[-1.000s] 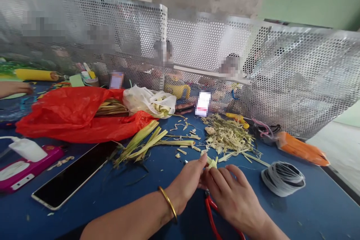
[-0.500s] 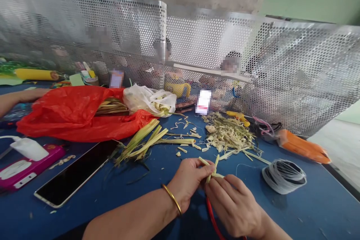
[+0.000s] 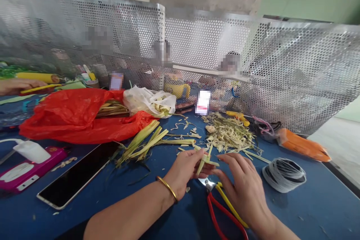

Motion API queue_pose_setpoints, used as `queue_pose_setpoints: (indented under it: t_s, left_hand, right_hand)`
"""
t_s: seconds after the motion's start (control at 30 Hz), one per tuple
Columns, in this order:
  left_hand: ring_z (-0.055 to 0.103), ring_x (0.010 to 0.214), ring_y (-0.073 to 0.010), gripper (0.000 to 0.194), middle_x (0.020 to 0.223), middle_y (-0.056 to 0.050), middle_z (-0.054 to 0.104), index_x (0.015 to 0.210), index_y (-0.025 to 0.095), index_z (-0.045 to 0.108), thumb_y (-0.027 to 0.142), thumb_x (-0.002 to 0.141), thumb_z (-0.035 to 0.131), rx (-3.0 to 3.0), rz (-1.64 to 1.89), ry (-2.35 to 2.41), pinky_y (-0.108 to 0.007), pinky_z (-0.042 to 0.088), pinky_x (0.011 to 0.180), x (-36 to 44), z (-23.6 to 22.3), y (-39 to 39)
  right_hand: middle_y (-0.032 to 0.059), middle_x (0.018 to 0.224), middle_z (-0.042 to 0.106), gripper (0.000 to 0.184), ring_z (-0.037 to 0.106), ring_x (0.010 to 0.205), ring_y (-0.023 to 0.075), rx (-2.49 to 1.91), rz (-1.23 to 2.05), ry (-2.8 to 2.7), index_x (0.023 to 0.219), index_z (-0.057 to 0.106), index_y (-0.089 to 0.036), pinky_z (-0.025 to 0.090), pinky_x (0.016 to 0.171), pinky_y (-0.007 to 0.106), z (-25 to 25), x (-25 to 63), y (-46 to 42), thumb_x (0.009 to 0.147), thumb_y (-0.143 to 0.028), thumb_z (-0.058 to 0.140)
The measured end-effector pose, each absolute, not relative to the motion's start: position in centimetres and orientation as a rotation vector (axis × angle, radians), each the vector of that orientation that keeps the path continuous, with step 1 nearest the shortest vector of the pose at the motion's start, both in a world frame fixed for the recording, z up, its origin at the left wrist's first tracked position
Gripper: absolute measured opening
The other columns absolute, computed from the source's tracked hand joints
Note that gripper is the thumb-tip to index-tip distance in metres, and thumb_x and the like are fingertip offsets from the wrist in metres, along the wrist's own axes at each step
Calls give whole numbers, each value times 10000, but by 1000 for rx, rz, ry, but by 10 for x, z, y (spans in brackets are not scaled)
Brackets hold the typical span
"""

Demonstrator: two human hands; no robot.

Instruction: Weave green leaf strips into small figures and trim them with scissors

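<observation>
My left hand (image 3: 187, 163) is closed, pinching a small cross of pale green plant strips (image 3: 204, 160) between thumb and fingers. The strips overlap at the middle and their ends stick out several ways. Just right of the cross, my right hand (image 3: 242, 180) has its thumb and fingers apart, with nothing between them; its thumb tip is close to one strip end. Beneath the hands lies a pair of scissors (image 3: 208, 185) with short metal blades and a red looped handle. A yellow handle (image 3: 232, 204) runs beside it, partly under my right hand.
Plant stalks (image 3: 144, 142) lie left of a shavings pile (image 3: 230, 133). A cord roll (image 3: 284, 175) and orange packet (image 3: 303, 144) sit right. A phone (image 3: 78, 174), pink power strip (image 3: 33, 168) and red bag (image 3: 70, 116) lie left. Perforated screen (image 3: 202, 33) behind; another person's hand (image 3: 22, 85) far left.
My right hand has let go of the strips and moved right, its fingers opening. The scissors have come into fuller view. The other person's hand at far left now holds a thin yellow stick-like thing.
</observation>
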State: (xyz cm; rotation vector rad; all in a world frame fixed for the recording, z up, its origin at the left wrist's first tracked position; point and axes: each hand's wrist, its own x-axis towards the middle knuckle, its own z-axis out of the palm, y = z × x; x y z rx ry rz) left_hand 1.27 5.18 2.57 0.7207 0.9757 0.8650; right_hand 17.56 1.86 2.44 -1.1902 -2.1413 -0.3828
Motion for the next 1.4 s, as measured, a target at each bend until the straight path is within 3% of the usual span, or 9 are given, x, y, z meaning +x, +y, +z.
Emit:
queue_pose_setpoints:
  t_s: [0.17, 0.4, 0.63, 0.77, 0.87, 0.93, 1.0, 1.17, 1.4]
  left_hand:
    - [626, 592, -135, 258, 641, -34, 671, 842, 130, 626, 342, 719, 705, 847, 837, 1039, -229, 468, 582, 15, 21, 51]
    - [549, 491, -115, 196, 522, 17, 599, 815, 126, 659, 256, 676, 707, 963, 925, 1037, -235, 461, 545, 18, 16, 53]
    - [564, 534, -126, 281, 601, -5, 637, 880, 135, 694, 299, 652, 702, 1024, 868, 1007, -246, 451, 560, 12, 16, 58]
    - [581, 571, -145, 306, 611, -16, 644, 856, 158, 701, 388, 653, 696, 1093, 692, 931, -250, 430, 558, 7, 23, 56]
    - [575, 561, -153, 328, 582, -24, 628, 708, 156, 675, 481, 665, 665, 1117, 576, 902, -268, 428, 574, 9, 26, 50]
    - [560, 546, -149, 340, 571, -12, 606, 672, 153, 665, 493, 651, 669, 1135, 566, 898, -272, 423, 578, 12, 24, 47]
    - [548, 538, -145, 322, 569, 1, 587, 664, 151, 664, 471, 638, 680, 1155, 576, 890, -272, 422, 577, 15, 20, 44]
    - [523, 512, -127, 318, 522, 4, 576, 606, 153, 649, 460, 690, 649, 1250, 582, 871, -240, 385, 539, 14, 17, 42]
    - [576, 542, -137, 374, 585, -30, 655, 698, 149, 687, 521, 658, 684, 1136, 525, 881, -240, 407, 568, 13, 18, 44]
  right_hand:
    - [3, 665, 572, 284, 532, 622, 143, -1279, -245, -2305, 739, 541, -192, 358, 702, 299, 21, 175, 24, 972, -234, 385]
    - [2, 646, 530, 294, 474, 603, 134, -1175, -99, -2345, 674, 465, -186, 336, 670, 286, 26, 165, 17, 953, -170, 375]
    - [-4, 645, 547, 275, 500, 599, 131, -1185, 7, -2313, 688, 503, -191, 374, 679, 291, 34, 165, 11, 947, -205, 413]
    - [41, 832, 640, 163, 594, 761, 174, -1309, 55, -2057, 903, 638, -208, 431, 706, 301, 40, 178, 21, 906, -313, 513]
    - [50, 867, 660, 209, 613, 798, 185, -1388, 508, -1881, 907, 686, -200, 467, 694, 289, 34, 181, 30, 866, -358, 555]
    - [31, 778, 654, 220, 601, 730, 167, -1389, 922, -1708, 823, 686, -175, 469, 658, 267, 28, 178, 32, 819, -379, 604]
    - [10, 697, 628, 231, 565, 665, 147, -1384, 1129, -1530, 756, 667, -158, 449, 616, 250, 23, 173, 32, 766, -389, 653]
    - [-6, 603, 563, 260, 489, 609, 134, -1394, 988, -1382, 620, 594, -164, 393, 578, 248, 19, 167, 28, 723, -390, 672]
    - [-9, 615, 553, 282, 483, 619, 139, -1418, 935, -1392, 635, 590, -173, 379, 579, 245, 16, 171, 35, 739, -429, 650]
